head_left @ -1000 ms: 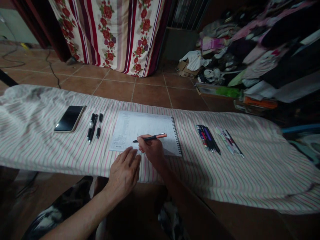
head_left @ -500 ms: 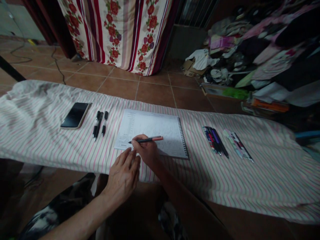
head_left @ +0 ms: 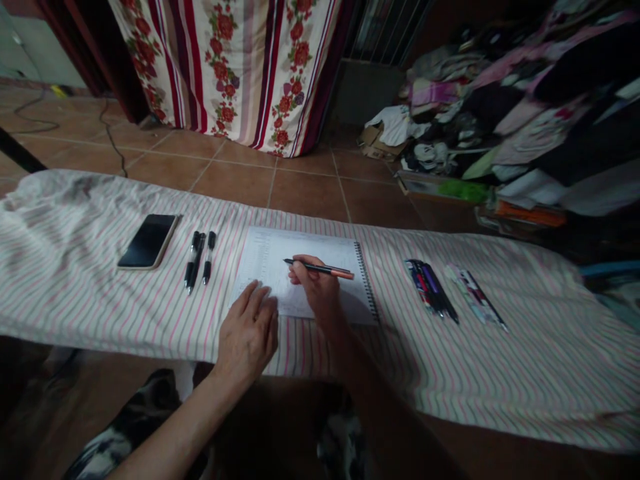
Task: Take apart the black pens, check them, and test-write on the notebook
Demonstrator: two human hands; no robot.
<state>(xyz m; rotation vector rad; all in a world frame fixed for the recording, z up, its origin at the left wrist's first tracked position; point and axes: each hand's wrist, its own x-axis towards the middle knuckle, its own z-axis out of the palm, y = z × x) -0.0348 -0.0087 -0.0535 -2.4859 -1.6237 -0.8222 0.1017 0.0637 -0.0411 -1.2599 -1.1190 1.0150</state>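
Observation:
A spiral notebook (head_left: 270, 257) lies open on a striped cloth-covered table (head_left: 500, 360), its white page printed with faint lines. My right hand (head_left: 315, 287) rests on the page, fingers closed round a black pen with an orange end (head_left: 320, 269), whose tip points left onto the paper. My left hand (head_left: 247, 333) lies flat with fingers stretched out on the notebook's lower left corner and the cloth beside it.
A dark phone (head_left: 149, 241) and three black pens (head_left: 199, 260) lie left of the notebook. Several coloured pens (head_left: 431, 291) and a patterned pen (head_left: 475, 296) lie to its right. Beyond the table are tiled floor, a floral curtain (head_left: 240, 67) and piled clothes (head_left: 500, 107).
My right hand has moved the pen up and to the right on the page. My left hand slid slightly forward onto the notebook's corner. The view shifted a little.

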